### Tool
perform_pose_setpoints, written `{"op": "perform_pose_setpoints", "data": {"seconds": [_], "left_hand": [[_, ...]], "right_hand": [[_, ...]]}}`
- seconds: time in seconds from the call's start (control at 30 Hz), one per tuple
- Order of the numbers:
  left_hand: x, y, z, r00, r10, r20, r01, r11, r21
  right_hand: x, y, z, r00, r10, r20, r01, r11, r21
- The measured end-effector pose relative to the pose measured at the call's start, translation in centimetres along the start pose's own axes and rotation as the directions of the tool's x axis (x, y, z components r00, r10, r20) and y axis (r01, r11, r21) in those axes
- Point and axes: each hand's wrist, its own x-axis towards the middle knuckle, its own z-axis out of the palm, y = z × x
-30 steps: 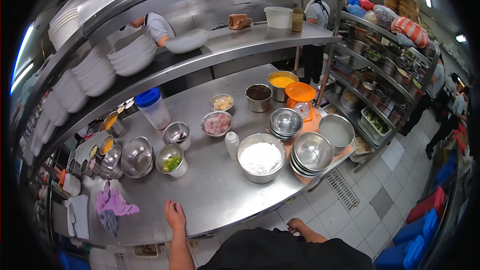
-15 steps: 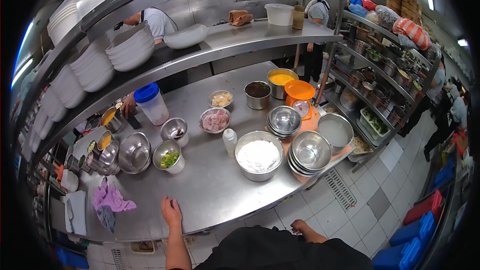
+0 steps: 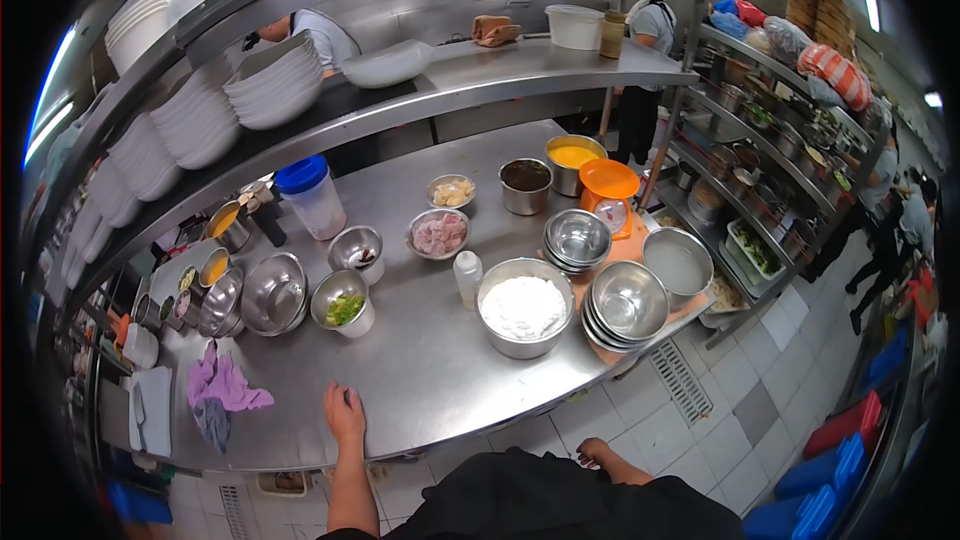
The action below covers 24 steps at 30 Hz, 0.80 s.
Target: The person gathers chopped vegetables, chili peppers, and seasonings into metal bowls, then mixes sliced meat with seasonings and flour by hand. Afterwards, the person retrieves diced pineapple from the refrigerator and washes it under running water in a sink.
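Note:
My left hand [image 3: 344, 415] rests on the steel worktop [image 3: 430, 365] near its front edge. Nothing is in it, and a gap shows between its bent fingers. Beyond it stands a metal cup of chopped greens [image 3: 344, 306]; a crumpled purple cloth [image 3: 226, 382] lies to its left. Off the table's edge, over the floor, my right hand [image 3: 595, 454] hangs with fingers loosely curled and no object visible in it. The nearest vessels to it are a pot of white powder [image 3: 523, 308] and stacked steel bowls [image 3: 628, 302].
Bowls of raw meat [image 3: 439, 234] and pale pieces [image 3: 451, 192] sit mid-table. An orange scale [image 3: 609, 180] stands at the back right. An overhead shelf [image 3: 480, 97] carries stacked white dishes [image 3: 275, 85]. Other people [image 3: 652, 40] stand beyond. Blue bins [image 3: 822, 465] line the right.
The view has shifted slightly, so the table and shelf appear a little further right. A co-worker's hand near the blue-lidded container has drawn back. Both my hands stay nearly in place.

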Motion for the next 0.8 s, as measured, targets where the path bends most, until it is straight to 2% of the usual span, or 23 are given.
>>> {"op": "perform_pose_setpoints", "data": {"seconds": [0.1, 0.2, 0.23, 0.27, 0.3, 0.33, 0.37, 0.4, 0.43, 0.5, 0.53, 0.57, 0.6, 0.63, 0.67, 0.7, 0.73, 0.77, 0.8], "left_hand": [[0.5, -0.1, -0.1, 0.999, 0.041, 0.032, -0.041, 0.999, -0.009], [1.4, -1.8, -1.3, 0.993, 0.009, 0.114, 0.004, 0.993, -0.116], [1.8, -1.3, -3.2, 0.98, -0.064, 0.186, 0.098, 0.98, -0.176], [1.5, -0.7, -4.7, 0.959, -0.132, 0.251, 0.193, 0.952, -0.237], [0.1, -1.1, -5.7, 0.974, -0.097, 0.205, 0.154, 0.948, -0.279], [-1.7, -1.8, -6.6, 0.986, -0.058, 0.153, 0.104, 0.943, -0.315], [-4.1, -1.7, -8.4, 0.974, -0.119, 0.194, 0.186, 0.906, -0.38], [-6.6, -1.8, -10.4, 0.958, -0.168, 0.234, 0.259, 0.857, -0.446], [-9.7, -2.6, -12.0, 0.947, -0.182, 0.264, 0.29, 0.838, -0.462], [-17.0, -5.2, -14.8, 0.875, -0.325, 0.359, 0.463, 0.778, -0.425], [-21.3, -7.0, -15.8, 0.828, -0.398, 0.394, 0.544, 0.741, -0.394], [-25.9, -9.4, -16.5, 0.793, -0.463, 0.396, 0.592, 0.74, -0.319], [-30.8, -12.0, -17.2, 0.752, -0.53, 0.392, 0.64, 0.729, -0.242], [-35.8, -14.4, -17.8, 0.698, -0.611, 0.375, 0.716, 0.61, -0.34], [-40.0, -16.4, -18.8, 0.636, -0.681, 0.364, 0.762, 0.479, -0.436], [-43.4, -18.2, -20.5, 0.613, -0.718, 0.331, 0.773, 0.457, -0.441], [-46.4, -19.7, -22.3, 0.546, -0.789, 0.283, 0.813, 0.417, -0.407], [-48.7, -21.0, -24.1, 0.47, -0.851, 0.232, 0.85, 0.367, -0.378], [-50.4, -22.5, -25.6, 0.449, -0.875, 0.181, 0.833, 0.337, -0.44]], "right_hand": [[0.6, 0.1, 0.7, 0.995, 0.069, 0.077, -0.068, 0.998, -0.006], [-0.2, -1.5, 1.6, 0.994, 0.064, 0.093, -0.045, 0.981, -0.189], [-0.3, -1.9, 2.2, 0.995, 0.061, 0.076, -0.038, 0.96, -0.278], [-1.0, -3.0, 2.3, 0.995, 0.049, 0.087, -0.027, 0.97, -0.24], [-1.1, -3.4, 2.5, 0.993, 0.057, 0.107, -0.02, 0.949, -0.315], [-0.9, -4.0, 2.5, 0.994, -0.01, 0.107, 0.034, 0.974, -0.225], [-0.9, -4.8, 3.5, 0.991, -0.077, 0.105, 0.09, 0.988, -0.125], [-3.5, -6.8, 4.9, 0.994, -0.107, 0.036, 0.112, 0.98, -0.167], [-4.8, -7.9, 6.2, 0.992, -0.113, 0.062, 0.124, 0.967, -0.221], [-5.7, -9.8, 8.4, 0.984, -0.123, 0.131, 0.161, 0.923, -0.348], [-5.6, -10.4, 9.7, 0.962, -0.141, 0.233, 0.231, 0.877, -0.422], [-3.9, -10.2, 11.2, 0.957, -0.139, 0.255, 0.248, 0.849, -0.467], [-0.9, -9.7, 13.1, 0.971, -0.067, 0.23, 0.183, 0.827, -0.531], [0.7, -10.3, 15.5, 0.98, -0.001, 0.197, 0.12, 0.797, -0.593], [0.3, -11.4, 17.9, 0.974, -0.019, 0.228, 0.158, 0.775, -0.612], [-1.3, -12.7, 20.4, 0.968, -0.014, 0.25, 0.178, 0.741, -0.647], [-3.9, -14.5, 23.0, 0.852, -0.221, 0.474, 0.501, 0.602, -0.621], [-5.9, -16.6, 25.8, 0.637, -0.361, 0.681, 0.765, 0.401, -0.504], [-7.8, -18.4, 29.9, 0.713, -0.303, 0.633, 0.7, 0.367, -0.612]]}}
